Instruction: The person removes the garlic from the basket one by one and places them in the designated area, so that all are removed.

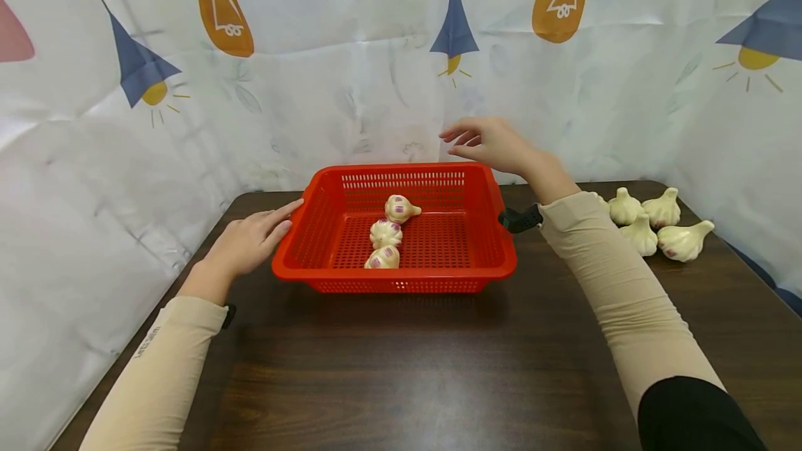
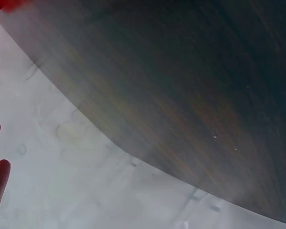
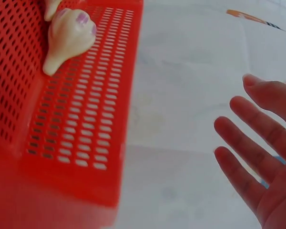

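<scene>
A red plastic basket [image 1: 401, 274] stands on the dark table with three garlic bulbs inside, the farthest garlic bulb [image 1: 401, 208] lying with its stem to the right. My left hand [image 1: 250, 239] touches the basket's left rim with its fingers extended. Above the basket's back right corner, my right hand [image 1: 489, 144] hovers with loosely bent fingers and holds nothing. In the right wrist view, that hand [image 3: 262, 148] is spread beside the basket wall [image 3: 86, 114], apart from it. One garlic bulb [image 3: 71, 36] shows inside the basket there.
Several more garlic bulbs [image 1: 683, 241] lie grouped at the right of the table [image 1: 401, 374]. A white curtain [image 1: 376, 89] printed with lamps hangs behind the table and along its sides. Beyond the table's edge in the left wrist view is pale cloth [image 2: 76, 167].
</scene>
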